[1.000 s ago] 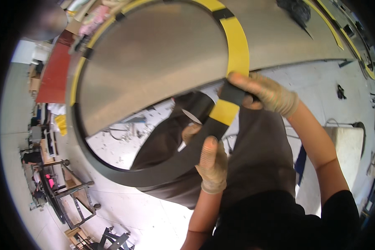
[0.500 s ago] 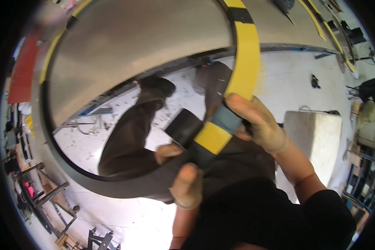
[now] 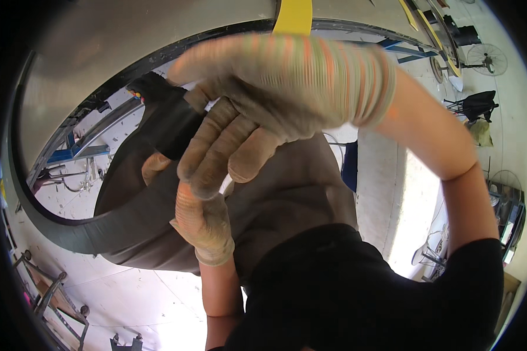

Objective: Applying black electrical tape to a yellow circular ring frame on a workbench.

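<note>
A large hoop, dark along its near side and yellow at the far right, rests across my lap and the edge of the worktable. My left hand, in a pale knit glove, is closed round the hoop's near section, with its fingers on the inner side. In front of it a wide black tape roll stands off the hoop. My right hand, gloved and blurred, reaches across above the left one. Its thumb and forefinger meet at the roll's upper end; the other fingers are bent and loosely apart. They hide part of the hoop.
The broad metal worktable fills the far side, with a dark frame edge. To my right stands a pale block-like box. A wheeled metal rack is at the lower left; a fan stands far right.
My right hand has let go of the hoop's yellow part and swung left to the tape roll. The hoop and my left hand have shifted left in view.
</note>
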